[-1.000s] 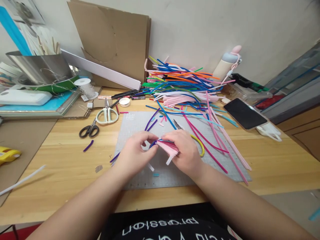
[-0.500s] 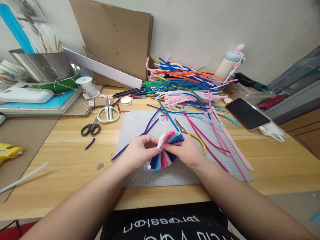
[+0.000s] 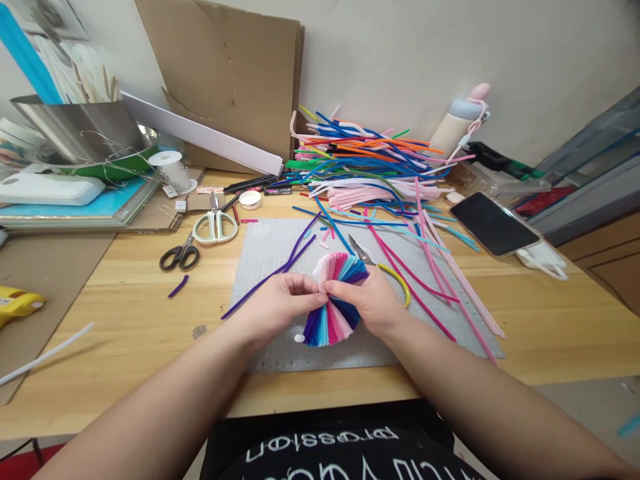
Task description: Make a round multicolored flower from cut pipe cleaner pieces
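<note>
Between my two hands is a round fan of pipe cleaners (image 3: 334, 320), striped in blue, turquoise, pink, white and purple. My left hand (image 3: 287, 301) pinches it near its centre from the left, thumb and fingers together. On the other side my right hand (image 3: 376, 301) grips it, with the thumb pressed close to the middle. A white tip pokes out at the fan's lower left. Just behind the right hand lie yellow-handled pliers (image 3: 395, 277), partly hidden. Purple pipe cleaners (image 3: 273, 273) lie beyond the left hand on the grey cutting mat (image 3: 280, 357).
A heap of coloured pipe cleaners (image 3: 370, 160) sits at the back. To the left are white-handled scissors (image 3: 215, 225), black-handled scissors (image 3: 180, 257), a wire spool (image 3: 173, 173) and a yellow glue gun (image 3: 20, 303). A phone (image 3: 495, 223) and a bottle (image 3: 455, 127) are at right.
The fan has turned in my hands and its face now shows more fully, spread wider above and below the fingers. My right thumb has shifted slightly up toward the white part.
</note>
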A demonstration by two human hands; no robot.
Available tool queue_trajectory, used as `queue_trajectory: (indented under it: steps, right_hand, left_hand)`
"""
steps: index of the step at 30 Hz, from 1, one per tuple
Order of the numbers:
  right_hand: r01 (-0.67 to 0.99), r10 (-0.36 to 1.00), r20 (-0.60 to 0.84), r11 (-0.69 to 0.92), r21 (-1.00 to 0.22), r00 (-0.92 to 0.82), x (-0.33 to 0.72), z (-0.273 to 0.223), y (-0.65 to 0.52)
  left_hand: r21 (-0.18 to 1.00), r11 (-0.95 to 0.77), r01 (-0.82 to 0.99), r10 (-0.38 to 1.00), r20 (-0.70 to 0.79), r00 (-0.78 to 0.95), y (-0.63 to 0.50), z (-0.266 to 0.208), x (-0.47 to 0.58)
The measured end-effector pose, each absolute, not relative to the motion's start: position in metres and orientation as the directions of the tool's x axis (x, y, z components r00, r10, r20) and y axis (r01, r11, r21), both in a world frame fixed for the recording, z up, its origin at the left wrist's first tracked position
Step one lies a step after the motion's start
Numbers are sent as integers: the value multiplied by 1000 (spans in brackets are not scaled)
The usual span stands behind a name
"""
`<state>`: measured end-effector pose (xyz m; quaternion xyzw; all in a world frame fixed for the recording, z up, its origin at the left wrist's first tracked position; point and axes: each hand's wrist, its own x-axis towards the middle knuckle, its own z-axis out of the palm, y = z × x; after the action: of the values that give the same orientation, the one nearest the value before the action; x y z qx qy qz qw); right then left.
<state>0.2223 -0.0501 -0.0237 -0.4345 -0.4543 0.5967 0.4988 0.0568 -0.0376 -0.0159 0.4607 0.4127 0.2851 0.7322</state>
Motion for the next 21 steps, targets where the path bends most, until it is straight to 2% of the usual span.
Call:
queue_trajectory:
  steps: [3,10,16,21]
  right_hand:
    - [-174,989,-81,-103,-979,-127,222,-24,-51]
    - [20,989,-92,-90,-996,-120,220,-23,-52]
    - [-28,988,-106,-110,-994,-109,226,-19,-49]
    - [-63,978,-117,-129,-990,-175,227,-20,-49]
  left_hand:
    - [926,376,18,811,-339,476,-38,-18,58]
    - [939,190,286,872,-295,390,-40,-23,56]
    - [941,313,129,796,-334,504,-34,-16,54]
    - [939,311,145,759,-337,557,-33,-16,54]
